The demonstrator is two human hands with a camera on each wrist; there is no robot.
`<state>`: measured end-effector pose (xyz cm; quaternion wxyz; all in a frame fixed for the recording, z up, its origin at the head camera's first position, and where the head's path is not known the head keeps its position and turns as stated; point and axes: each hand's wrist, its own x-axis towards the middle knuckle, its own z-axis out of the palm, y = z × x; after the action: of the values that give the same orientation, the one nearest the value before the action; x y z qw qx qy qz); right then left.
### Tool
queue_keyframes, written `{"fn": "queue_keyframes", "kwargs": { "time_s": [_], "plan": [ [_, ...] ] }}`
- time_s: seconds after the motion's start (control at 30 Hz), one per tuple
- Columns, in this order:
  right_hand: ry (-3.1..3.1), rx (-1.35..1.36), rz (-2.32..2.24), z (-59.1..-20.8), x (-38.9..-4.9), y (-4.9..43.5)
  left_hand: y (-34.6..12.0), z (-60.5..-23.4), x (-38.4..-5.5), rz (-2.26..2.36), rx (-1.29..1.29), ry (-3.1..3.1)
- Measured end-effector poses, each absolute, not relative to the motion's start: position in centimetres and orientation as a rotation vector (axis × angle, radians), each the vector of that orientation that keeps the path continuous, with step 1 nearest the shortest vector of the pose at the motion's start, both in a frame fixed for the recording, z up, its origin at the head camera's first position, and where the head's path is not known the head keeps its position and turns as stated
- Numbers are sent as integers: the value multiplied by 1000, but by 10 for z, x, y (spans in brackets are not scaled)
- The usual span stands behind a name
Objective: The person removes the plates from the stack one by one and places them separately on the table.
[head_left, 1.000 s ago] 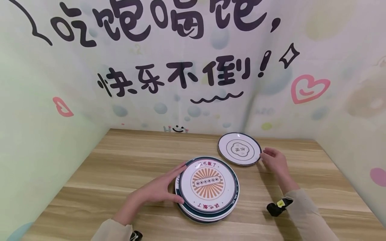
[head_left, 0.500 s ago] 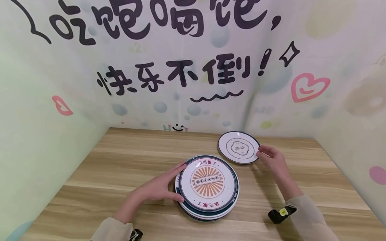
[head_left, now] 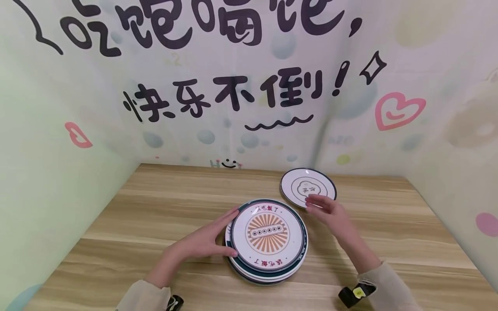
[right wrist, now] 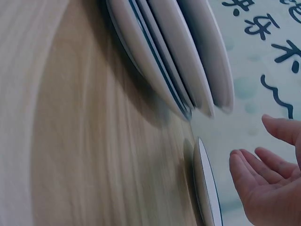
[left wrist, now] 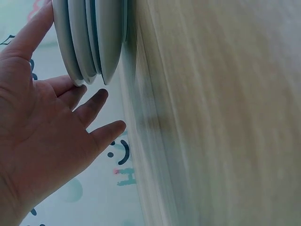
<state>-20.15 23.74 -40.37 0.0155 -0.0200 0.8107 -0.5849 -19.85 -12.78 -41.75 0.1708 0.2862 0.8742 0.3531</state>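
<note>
A stack of plates (head_left: pixel 268 235) stands near the middle of the table, its top plate printed with an orange sunburst and red characters. My left hand (head_left: pixel 198 239) lies along the stack's left side, thumb and index finger spread and touching the rim. In the left wrist view several plate edges (left wrist: pixel 89 42) show above the fingers, which are extended. Behind the stack lies a smaller blue-rimmed plate (head_left: pixel 292 183) on the table. Over its front right part hovers my right hand (head_left: pixel 332 216), holding nothing. The right wrist view shows those fingers (right wrist: pixel 254 169) loosely extended, apart from the small plate.
The wooden table (head_left: pixel 175 185) meets a printed backdrop (head_left: pixel 186 142) just behind the small plate. Side panels (head_left: pixel 58 194) rise to the left and right. A black wrist strap (head_left: pixel 355 293) sits at my right sleeve.
My right hand has left the right rim of the small plate and moved left, toward the stack. The left hand and both the stack and small plate have stayed in place.
</note>
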Motion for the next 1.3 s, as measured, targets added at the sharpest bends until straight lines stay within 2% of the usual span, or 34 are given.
{"fn": "queue_keyframes", "kwargs": {
  "time_s": [0.43,0.87,1.3],
  "plan": [
    [2520,-266,-1647,-416,-189,209,-127,-417,-197,1006,808,2492],
    [2624,-279,-1522,-412,-192,205,-129,-416,-197,1007,806,2476],
    [2699,-151,-1498,-402,-193,221,-128,-414,-196,1008,782,2469]
  ]
}}
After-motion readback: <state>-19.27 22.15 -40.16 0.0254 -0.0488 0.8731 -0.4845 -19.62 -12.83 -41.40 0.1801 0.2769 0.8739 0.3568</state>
